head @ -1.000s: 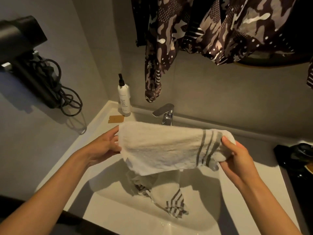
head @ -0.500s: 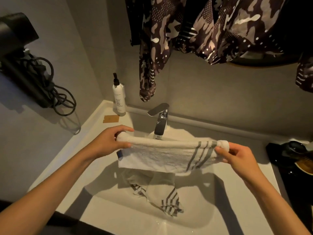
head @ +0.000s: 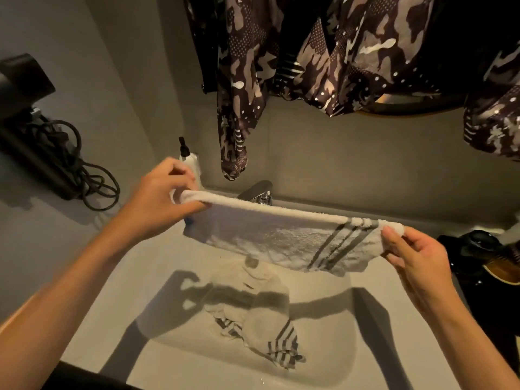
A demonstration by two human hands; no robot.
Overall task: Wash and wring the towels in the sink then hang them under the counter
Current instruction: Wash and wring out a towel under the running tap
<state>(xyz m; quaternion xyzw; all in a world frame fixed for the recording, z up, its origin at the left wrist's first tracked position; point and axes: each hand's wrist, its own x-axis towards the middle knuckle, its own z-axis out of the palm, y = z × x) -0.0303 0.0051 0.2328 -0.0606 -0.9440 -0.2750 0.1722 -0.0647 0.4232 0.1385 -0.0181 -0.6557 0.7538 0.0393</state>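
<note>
A white towel with grey stripes point(head: 270, 237) is stretched flat above the white sink point(head: 180, 358), folded along its top edge. My left hand point(head: 160, 204) pinches its left end and my right hand point(head: 413, 257) pinches its striped right end. A second striped towel point(head: 264, 325) lies crumpled in the sink basin below. The chrome faucet point(head: 257, 191) stands just behind the held towel, partly hidden by it.
A white pump bottle point(head: 187, 157) stands at the sink's back left, behind my left hand. A black hair dryer with coiled cord point(head: 50, 153) hangs on the left wall. Camouflage-pattern clothing point(head: 323, 60) hangs overhead. Dark objects point(head: 484, 249) sit on the counter at right.
The towel was folded over and pulled taut between both hands, then raised higher in front of the faucet. The view has also shifted closer.
</note>
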